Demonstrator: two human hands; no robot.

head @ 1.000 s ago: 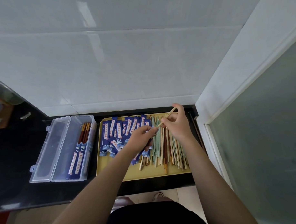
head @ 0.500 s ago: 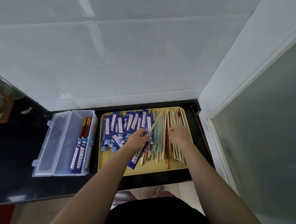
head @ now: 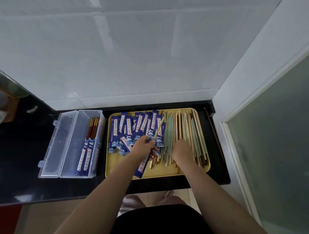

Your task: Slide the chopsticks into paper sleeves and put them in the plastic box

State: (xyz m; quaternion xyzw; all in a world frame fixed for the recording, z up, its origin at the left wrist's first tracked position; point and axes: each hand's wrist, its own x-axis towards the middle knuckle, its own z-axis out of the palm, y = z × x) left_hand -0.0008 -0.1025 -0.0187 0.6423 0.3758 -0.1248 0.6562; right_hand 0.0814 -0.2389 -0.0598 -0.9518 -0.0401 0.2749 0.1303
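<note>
Chopstick (head: 159, 128) in the left hand (head: 144, 146): pale yellow, thin, stiff, light, prob smooth and a bit slippery. Best pinched near the thick end so the tip steers into the sleeve mouth. It is partly inside a blue paper sleeve (head: 142, 165) w/ white label and wave print; the sleeve is thin paper, creases or tears easily, so hold it lightly by the edges near the opening, not squeezed flat. The left hand's fingers curl round sleeve and stick together; the stick pokes out beyond the fingers, the sleeve trails back under the wrist.

Right hand (head: 182, 148) rests down on the loose chopsticks (head: 185, 131) just right of the left hand; fingers hidden under the hand, so can't tell if it grips one. Hands are apart, side by side.

Loose sticks are green, cream and brown, lying roughly parallel. Spare sleeves (head: 133, 129) are fanned just beyond and left of the left hand. All sits on a yellow tray (head: 117, 170). Clear plastic box (head: 90, 119), lid open, lies well left of the left hand, w/ a few sleeved pairs (head: 88, 154) in it. My read: one pair half done, many left.
</note>
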